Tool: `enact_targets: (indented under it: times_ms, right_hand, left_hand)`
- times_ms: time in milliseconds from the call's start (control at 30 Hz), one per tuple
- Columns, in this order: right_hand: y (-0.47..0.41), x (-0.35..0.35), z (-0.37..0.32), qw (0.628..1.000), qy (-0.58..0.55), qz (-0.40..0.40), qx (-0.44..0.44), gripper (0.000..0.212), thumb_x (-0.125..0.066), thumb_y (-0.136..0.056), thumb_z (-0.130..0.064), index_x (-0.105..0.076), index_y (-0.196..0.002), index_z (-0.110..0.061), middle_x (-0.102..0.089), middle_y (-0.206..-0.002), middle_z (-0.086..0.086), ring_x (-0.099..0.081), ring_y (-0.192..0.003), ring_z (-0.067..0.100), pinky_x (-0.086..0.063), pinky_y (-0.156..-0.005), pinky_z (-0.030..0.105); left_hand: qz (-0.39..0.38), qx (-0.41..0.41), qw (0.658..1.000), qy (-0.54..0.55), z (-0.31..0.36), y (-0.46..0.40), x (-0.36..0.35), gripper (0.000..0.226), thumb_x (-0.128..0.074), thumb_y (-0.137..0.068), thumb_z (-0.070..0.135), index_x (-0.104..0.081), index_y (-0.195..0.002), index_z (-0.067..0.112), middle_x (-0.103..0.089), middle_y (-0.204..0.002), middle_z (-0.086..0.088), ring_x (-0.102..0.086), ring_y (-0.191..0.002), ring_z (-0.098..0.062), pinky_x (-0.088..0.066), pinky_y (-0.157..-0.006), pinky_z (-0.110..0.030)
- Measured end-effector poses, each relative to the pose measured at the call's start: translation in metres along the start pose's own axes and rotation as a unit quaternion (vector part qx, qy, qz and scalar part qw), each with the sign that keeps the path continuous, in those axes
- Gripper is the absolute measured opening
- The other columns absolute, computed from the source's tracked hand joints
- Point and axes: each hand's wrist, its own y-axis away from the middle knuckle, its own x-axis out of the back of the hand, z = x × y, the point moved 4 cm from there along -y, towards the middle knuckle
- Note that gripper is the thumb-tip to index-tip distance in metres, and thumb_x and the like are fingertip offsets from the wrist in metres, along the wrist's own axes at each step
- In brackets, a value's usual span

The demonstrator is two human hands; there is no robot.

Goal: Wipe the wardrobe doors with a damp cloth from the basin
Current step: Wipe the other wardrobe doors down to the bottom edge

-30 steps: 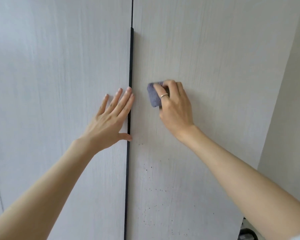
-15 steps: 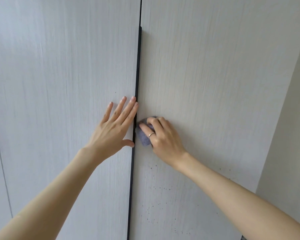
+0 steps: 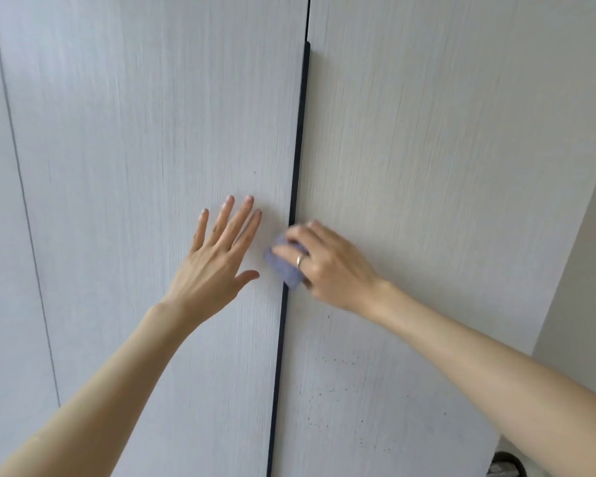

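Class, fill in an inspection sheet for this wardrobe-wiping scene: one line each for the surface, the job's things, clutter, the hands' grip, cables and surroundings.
Surface: pale wood-grain left door and right door, closed, with a dark strip along the seam; dark specks low on the right door.
Job's things: blue-grey cloth pressed over the seam; basin nothing seen.
Clutter: a dark object, cut off at the bottom edge, cannot be identified.
Grip: left hand flat on the left door, fingers spread, holding nothing; right hand has its grip on the cloth and wears a ring.
Cables: nothing seen.
Surroundings: plain wall to the right.
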Motion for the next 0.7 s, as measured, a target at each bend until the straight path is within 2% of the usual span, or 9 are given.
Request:
enact_targets:
  times_ms: [100,167,267,333,433,533,600,700]
  right_hand:
    - [-0.051,0.021,0.012,0.996,0.062,0.059,-0.03,0.03,-0.057,-0.071,0.005,-0.069,-0.099,0.001,-0.065,-0.091,0.018,-0.062,-0.079,0.033,-0.052,-0.064,0.036]
    - [-0.083,0.03,0.022,0.99,0.09,0.085,-0.065,0.032,-0.048,-0.075,0.003,-0.069,-0.1,0.001,-0.065,-0.093,0.017,-0.062,-0.082,0.033,-0.05,-0.067,0.036]
    - [-0.116,0.022,0.035,0.983,0.102,0.049,-0.142,0.04,-0.044,-0.079,0.008,-0.06,-0.114,0.002,-0.059,-0.109,0.018,-0.054,-0.101,0.033,-0.042,-0.08,0.039]
    - [-0.115,0.011,0.031,0.977,0.117,0.055,-0.17,0.039,-0.045,-0.08,0.007,-0.062,-0.114,0.001,-0.061,-0.108,0.017,-0.056,-0.101,0.032,-0.043,-0.082,0.037]
    - [-0.099,-0.009,0.004,0.977,0.142,0.095,-0.13,0.033,-0.042,-0.08,0.002,-0.072,-0.093,-0.003,-0.068,-0.088,0.012,-0.064,-0.081,0.029,-0.052,-0.069,0.033]
    - [-0.069,-0.035,-0.026,0.983,0.125,0.105,-0.082,0.04,-0.034,-0.09,0.002,-0.073,-0.081,-0.007,-0.068,-0.081,0.009,-0.064,-0.074,0.024,-0.052,-0.063,0.031]
    - [-0.041,-0.058,-0.048,0.992,0.105,0.054,-0.044,0.032,-0.042,-0.087,0.0,-0.073,-0.081,-0.009,-0.067,-0.08,0.006,-0.063,-0.072,0.022,-0.051,-0.063,0.03]
    - [-0.005,-0.077,-0.072,0.998,0.054,-0.032,0.02,0.03,-0.044,-0.079,-0.003,-0.072,-0.077,-0.014,-0.064,-0.074,-0.002,-0.06,-0.065,0.016,-0.049,-0.058,0.025]
  left_hand:
    - [-0.01,0.038,0.999,0.008,-0.016,0.008,0.002,0.089,-0.066,-0.085,0.033,-0.008,-0.149,0.01,0.002,-0.157,-0.007,0.007,-0.144,-0.03,-0.003,-0.117,-0.052]
    - [-0.014,0.055,0.998,0.019,-0.026,0.014,0.003,0.088,-0.064,-0.086,0.031,-0.006,-0.149,0.011,0.003,-0.158,-0.006,0.01,-0.144,-0.028,-0.002,-0.117,-0.052]
    - [-0.011,0.08,0.996,0.028,-0.043,0.023,0.006,0.084,-0.063,-0.088,0.027,-0.007,-0.149,0.012,0.003,-0.158,-0.006,0.011,-0.144,-0.026,-0.002,-0.117,-0.049]
    - [-0.006,0.088,0.995,0.038,-0.048,0.027,0.005,0.082,-0.063,-0.088,0.025,-0.011,-0.15,0.011,0.002,-0.158,-0.007,0.01,-0.144,-0.027,-0.002,-0.117,-0.049]
    - [-0.008,0.096,0.994,0.047,-0.055,0.031,0.002,0.081,-0.063,-0.088,0.024,-0.013,-0.15,0.009,0.001,-0.158,-0.008,0.007,-0.145,-0.028,-0.003,-0.117,-0.049]
    - [-0.015,0.103,0.993,0.055,-0.057,0.036,-0.002,0.083,-0.064,-0.088,0.022,-0.01,-0.149,0.01,0.004,-0.157,-0.007,0.008,-0.144,-0.028,-0.001,-0.117,-0.048]
    - [-0.012,0.106,0.992,0.066,-0.056,0.04,-0.004,0.082,-0.064,-0.088,0.017,-0.011,-0.149,0.01,0.005,-0.156,-0.006,0.009,-0.144,-0.027,-0.002,-0.117,-0.046]
    - [0.001,0.097,0.991,0.091,-0.051,0.046,-0.005,0.077,-0.063,-0.088,0.011,-0.015,-0.149,0.008,-0.001,-0.156,-0.009,0.005,-0.144,-0.029,-0.01,-0.117,-0.047]
